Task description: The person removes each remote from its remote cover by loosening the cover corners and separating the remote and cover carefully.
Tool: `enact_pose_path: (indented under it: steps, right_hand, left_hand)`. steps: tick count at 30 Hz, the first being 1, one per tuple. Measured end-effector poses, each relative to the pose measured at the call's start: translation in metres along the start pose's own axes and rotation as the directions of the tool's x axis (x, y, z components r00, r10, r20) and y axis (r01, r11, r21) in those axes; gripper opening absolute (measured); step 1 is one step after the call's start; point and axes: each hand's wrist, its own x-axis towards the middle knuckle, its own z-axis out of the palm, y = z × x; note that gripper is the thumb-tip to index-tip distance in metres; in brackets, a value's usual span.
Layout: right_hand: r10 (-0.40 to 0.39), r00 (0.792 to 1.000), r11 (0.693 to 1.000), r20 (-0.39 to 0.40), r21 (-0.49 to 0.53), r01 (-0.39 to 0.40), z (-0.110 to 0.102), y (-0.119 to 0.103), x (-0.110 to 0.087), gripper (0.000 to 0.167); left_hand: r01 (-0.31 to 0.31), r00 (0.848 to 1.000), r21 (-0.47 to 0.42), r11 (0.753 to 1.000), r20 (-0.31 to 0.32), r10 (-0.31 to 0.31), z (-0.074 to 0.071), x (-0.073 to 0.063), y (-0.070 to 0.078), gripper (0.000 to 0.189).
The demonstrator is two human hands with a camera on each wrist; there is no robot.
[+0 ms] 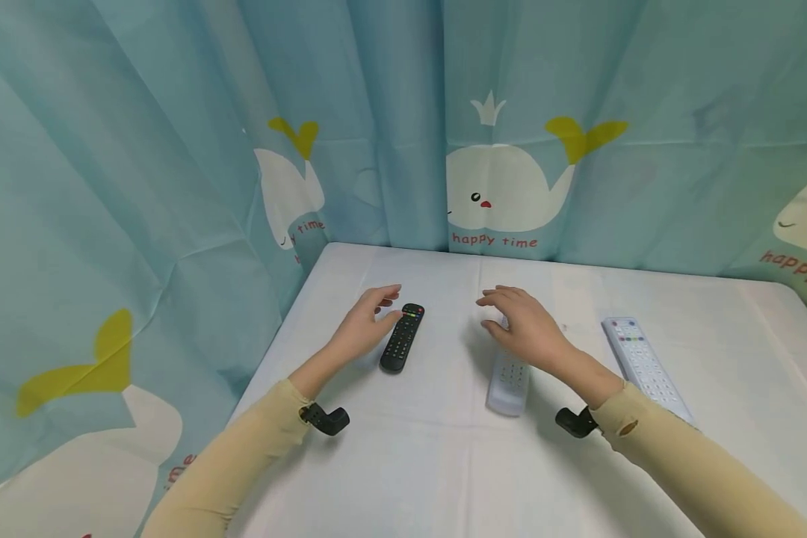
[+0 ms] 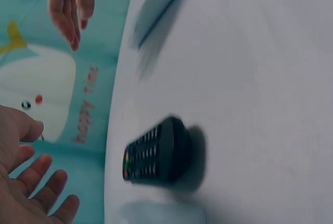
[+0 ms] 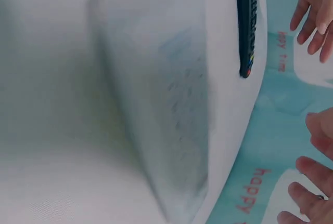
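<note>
My left hand hovers just left of a black remote control, its thumb overlapping the remote's upper end in the head view. Its fingers are loosely bent and hold nothing. To the right, my right hand hangs over a pale remote control and hides its upper part. The fingers of that hand are also relaxed, with nothing between them. Up close in the right wrist view, the pale remote looks blurred. In the left wrist view the black remote lies on the cloth beyond the left fingers.
Another pale remote control lies to the right, partly behind the right forearm. A pale rounded edge shows at the bottom of the left wrist view. Behind and left of the white table hangs a blue whale-print curtain.
</note>
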Motion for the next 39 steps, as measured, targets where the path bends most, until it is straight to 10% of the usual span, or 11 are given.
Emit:
enact_pose_path:
  steps: [18, 27, 33, 39]
  right_hand:
    - [0.279, 0.956, 0.939, 0.095, 0.181, -0.292, -0.023, 0.032, -0.048, 0.053]
    - [0.329, 0.932, 0.865, 0.152, 0.348, -0.362, -0.019, 0.036, -0.057, 0.062]
    - [0.416, 0.876, 0.731, 0.245, 0.483, -0.482, -0.017, 0.035, -0.061, 0.071]
    - [0.489, 0.802, 0.533, 0.344, 0.610, -0.587, -0.015, 0.035, -0.063, 0.074]
  left_hand:
    - [-0.043, 0.969, -0.072, 0.996, 0.241, 0.059, 0.043, 0.010, 0.038, 0.053]
    - [0.006, 0.929, -0.100, 0.995, 0.369, 0.031, 0.074, 0.017, 0.051, 0.055]
    - [0.093, 0.903, -0.137, 0.986, 0.428, -0.025, 0.093, 0.021, 0.054, 0.056]
    - [0.274, 0.865, -0.213, 0.938, 0.481, -0.143, 0.106, 0.027, 0.061, 0.057]
